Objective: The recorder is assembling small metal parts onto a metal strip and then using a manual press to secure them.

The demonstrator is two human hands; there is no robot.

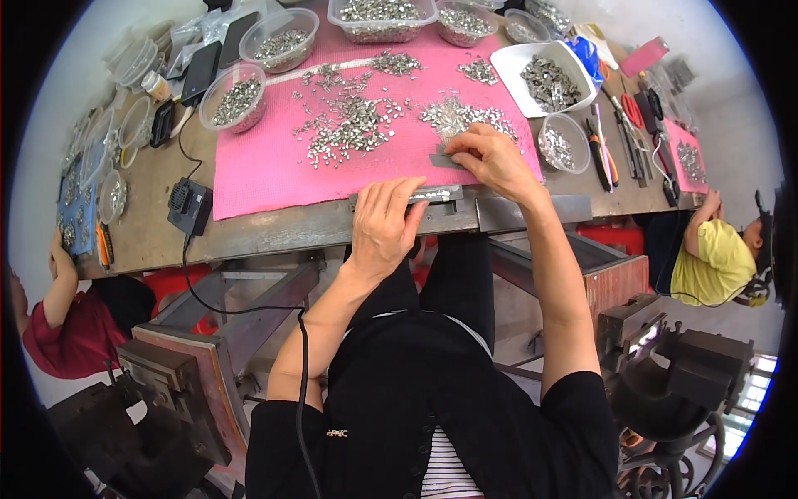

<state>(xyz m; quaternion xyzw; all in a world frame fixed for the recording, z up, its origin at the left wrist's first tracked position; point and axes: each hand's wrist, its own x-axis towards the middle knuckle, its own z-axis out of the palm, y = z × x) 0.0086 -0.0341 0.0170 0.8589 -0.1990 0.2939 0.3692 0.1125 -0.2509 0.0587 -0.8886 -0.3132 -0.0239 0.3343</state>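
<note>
My left hand (384, 223) lies over a narrow metal bar-shaped fixture (439, 195) at the table's front edge, its fingers bent together around the near end. Small shiny pieces show in a row along the fixture. My right hand (497, 162) is held in a pinch over the pink mat (266, 166); what its fingertips hold is hidden. A flat dark grey piece (446, 160) lies right at those fingertips. Just beyond them is a pile of small silver metal parts (465, 119), and a larger scatter of similar parts (353, 125) spreads left of it.
Clear tubs of metal parts (235, 98) line the mat's far and left sides. A white tray (503, 62) and pliers (598, 154) stand to the right. A black boxy device (189, 206) with a cable sits at left. People work at both sides (711, 258).
</note>
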